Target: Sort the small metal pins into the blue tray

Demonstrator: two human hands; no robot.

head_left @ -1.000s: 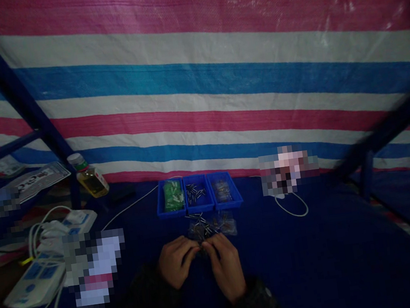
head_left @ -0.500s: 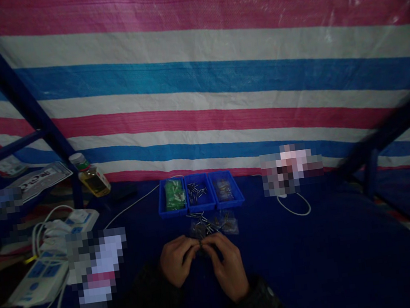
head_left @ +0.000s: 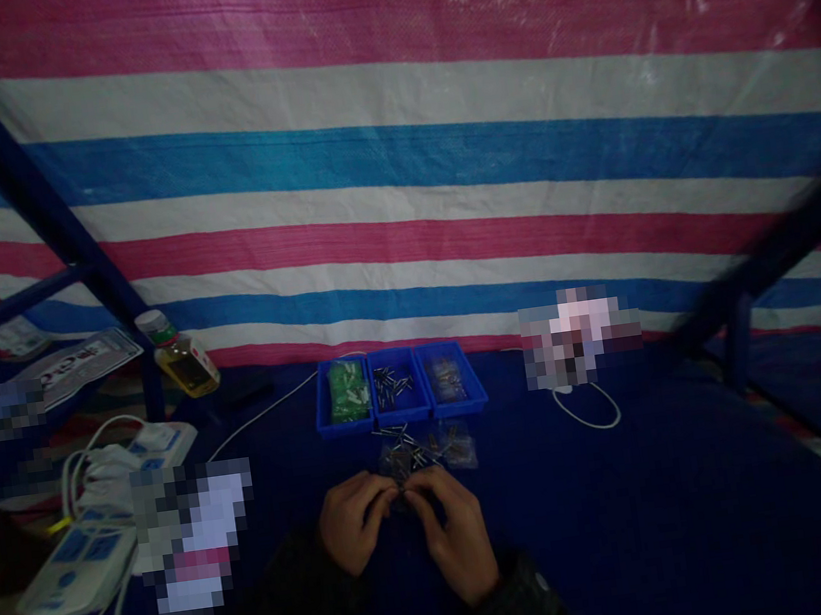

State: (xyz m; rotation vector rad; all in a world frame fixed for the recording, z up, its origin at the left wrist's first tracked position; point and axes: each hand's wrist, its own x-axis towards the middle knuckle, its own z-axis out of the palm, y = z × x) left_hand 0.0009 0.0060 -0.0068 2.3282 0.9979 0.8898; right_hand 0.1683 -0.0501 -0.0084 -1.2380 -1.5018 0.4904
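Observation:
My left hand [head_left: 356, 523] and my right hand [head_left: 451, 527] meet fingertip to fingertip low over the blue table. Both are closed in a pinch, and whatever small thing sits between the fingertips is too dark to make out. Just beyond the fingers lie loose metal pins [head_left: 415, 445] in a small heap. A clear plastic bag [head_left: 459, 448] with small parts lies to the right of that heap. Behind stand three joined blue trays: the left tray [head_left: 325, 415] holds green packets, the middle tray [head_left: 403, 413] metal pins, the right tray [head_left: 471, 398] small clear bags.
A white power strip [head_left: 74, 569] with plugs and cables lies at the left, near a pixelated flat object [head_left: 206, 541]. A bottle of yellow liquid [head_left: 187, 362] stands behind. At the right back is a pixelated object [head_left: 573, 337] with a white cable loop [head_left: 599, 424]. Blue metal posts flank the table.
Both hands stay together in nearly the same pinch, with only a slight shift of the fingers. The view has tilted a little; the trays and parts lie as before.

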